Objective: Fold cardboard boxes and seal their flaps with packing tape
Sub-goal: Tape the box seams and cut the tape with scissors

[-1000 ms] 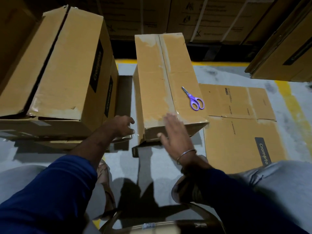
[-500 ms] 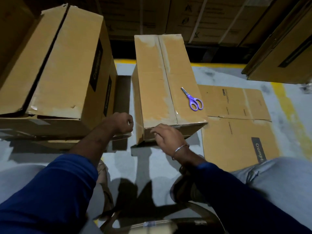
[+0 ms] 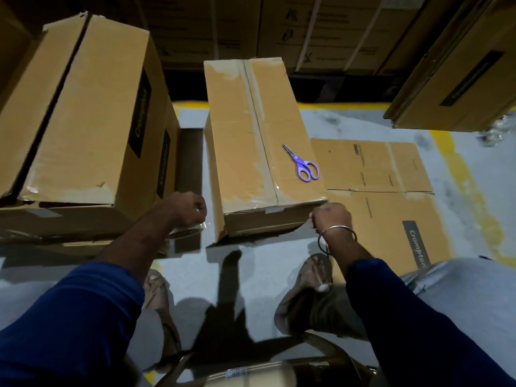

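Box (image 3: 259, 141) between curled fingers, left (image 3: 186, 209) gripping tape roll (image 3: 186, 232), right (image 3: 331, 219) pinching tape end

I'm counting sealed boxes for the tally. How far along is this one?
Done: tape runs down the top seam of the middle box. In hand: left hand grips a tape roll; right hand is fisted at the near corner. Left: flattened cardboard is unfolded.

Warehouse: stacked cartons (image 3: 307, 29), yellow-lined floor (image 3: 363, 118)

Dim light, hard floor shadows, wide-angle edge distortion
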